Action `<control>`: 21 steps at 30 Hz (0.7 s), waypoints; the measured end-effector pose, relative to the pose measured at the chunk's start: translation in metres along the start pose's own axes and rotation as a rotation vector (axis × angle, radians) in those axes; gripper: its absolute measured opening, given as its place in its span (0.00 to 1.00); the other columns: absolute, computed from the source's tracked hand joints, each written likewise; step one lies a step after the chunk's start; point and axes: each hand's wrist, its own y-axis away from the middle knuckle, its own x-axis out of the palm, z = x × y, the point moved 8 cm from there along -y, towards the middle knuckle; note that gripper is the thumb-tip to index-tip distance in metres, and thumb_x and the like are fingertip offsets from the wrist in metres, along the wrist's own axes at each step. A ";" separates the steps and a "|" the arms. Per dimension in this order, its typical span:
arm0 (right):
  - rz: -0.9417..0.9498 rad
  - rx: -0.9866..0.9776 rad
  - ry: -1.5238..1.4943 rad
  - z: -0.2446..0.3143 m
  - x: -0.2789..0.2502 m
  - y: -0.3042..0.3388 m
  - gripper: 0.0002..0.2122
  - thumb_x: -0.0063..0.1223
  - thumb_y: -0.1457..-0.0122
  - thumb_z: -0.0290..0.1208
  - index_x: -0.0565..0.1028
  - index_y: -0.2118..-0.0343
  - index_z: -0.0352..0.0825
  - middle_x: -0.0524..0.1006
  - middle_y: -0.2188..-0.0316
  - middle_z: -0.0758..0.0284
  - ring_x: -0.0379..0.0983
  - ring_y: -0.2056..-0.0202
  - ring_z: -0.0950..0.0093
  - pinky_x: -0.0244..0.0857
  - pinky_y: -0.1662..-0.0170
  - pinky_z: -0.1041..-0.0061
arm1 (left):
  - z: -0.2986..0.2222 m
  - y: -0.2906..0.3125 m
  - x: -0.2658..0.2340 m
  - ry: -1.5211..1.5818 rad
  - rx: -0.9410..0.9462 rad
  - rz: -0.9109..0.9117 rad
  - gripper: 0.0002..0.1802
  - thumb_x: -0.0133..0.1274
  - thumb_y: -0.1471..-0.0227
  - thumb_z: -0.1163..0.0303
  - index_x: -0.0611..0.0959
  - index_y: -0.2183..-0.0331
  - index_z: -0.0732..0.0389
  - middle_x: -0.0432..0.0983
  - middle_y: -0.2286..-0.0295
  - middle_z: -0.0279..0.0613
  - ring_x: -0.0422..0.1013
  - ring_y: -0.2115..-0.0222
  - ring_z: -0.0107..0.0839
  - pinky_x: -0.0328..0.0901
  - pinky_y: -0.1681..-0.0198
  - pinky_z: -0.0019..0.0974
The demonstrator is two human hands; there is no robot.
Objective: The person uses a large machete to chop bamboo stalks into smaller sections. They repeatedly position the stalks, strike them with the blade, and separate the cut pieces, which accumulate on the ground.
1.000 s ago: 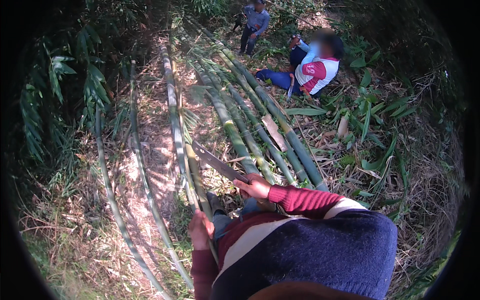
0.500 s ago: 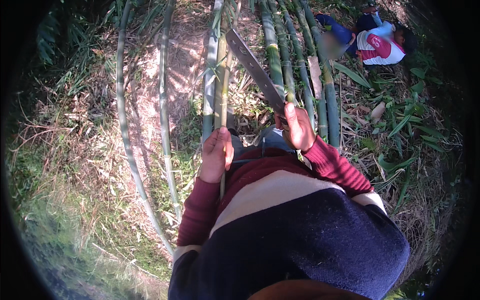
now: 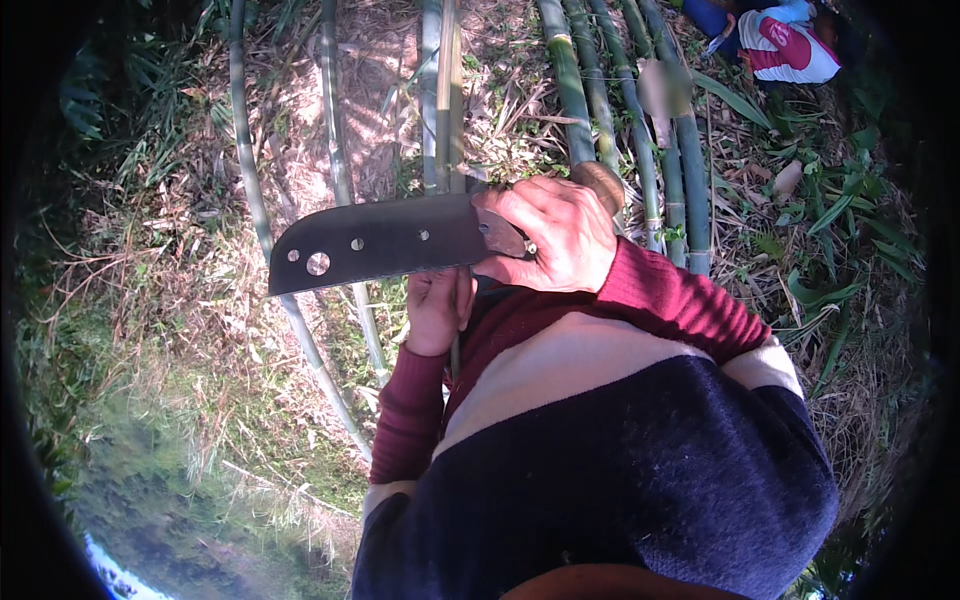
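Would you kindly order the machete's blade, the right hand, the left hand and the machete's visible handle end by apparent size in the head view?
Largest to smallest:
1. Machete's blade
2. Right hand
3. Left hand, partly hidden behind the blade
4. Handle end

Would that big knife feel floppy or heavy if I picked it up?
The knife is probably stiff: its metal blade sticks out without sagging. It may feel heavy at that end, since it's long and broad, though small holes might lighten it slightly. Laid down, it likely wouldn't roll, being wide and flat.
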 end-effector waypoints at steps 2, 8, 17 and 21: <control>0.010 -0.013 0.015 0.004 0.002 0.001 0.31 0.61 0.50 0.57 0.74 0.55 0.33 0.72 0.75 0.64 0.73 0.72 0.63 0.68 0.69 0.65 | -0.003 0.002 0.001 0.023 0.033 0.027 0.18 0.39 0.32 0.59 0.74 0.66 0.62 0.58 0.91 0.33 0.53 0.94 0.22 0.48 0.91 0.25; -0.097 -0.091 0.041 0.010 0.000 0.002 0.33 0.61 0.51 0.59 0.73 0.53 0.33 0.67 0.77 0.66 0.69 0.75 0.66 0.65 0.72 0.67 | -0.006 0.006 -0.001 0.076 0.052 0.015 0.17 0.39 0.33 0.61 0.74 0.68 0.62 0.58 0.90 0.34 0.53 0.93 0.23 0.51 0.90 0.26; -0.109 -0.096 0.081 0.016 0.005 0.008 0.32 0.64 0.53 0.56 0.73 0.53 0.34 0.67 0.77 0.66 0.69 0.75 0.66 0.66 0.72 0.66 | -0.023 0.022 0.002 -0.095 -0.008 -0.373 0.11 0.44 0.35 0.71 0.74 0.55 0.66 0.74 0.65 0.36 0.67 0.68 0.20 0.62 0.66 0.25; -0.102 -0.077 0.036 0.016 0.005 0.010 0.31 0.62 0.53 0.57 0.73 0.54 0.35 0.68 0.77 0.65 0.71 0.75 0.64 0.67 0.72 0.65 | -0.012 0.017 -0.007 -0.131 0.111 -0.444 0.11 0.44 0.35 0.67 0.76 0.58 0.64 0.73 0.71 0.31 0.65 0.74 0.18 0.60 0.71 0.24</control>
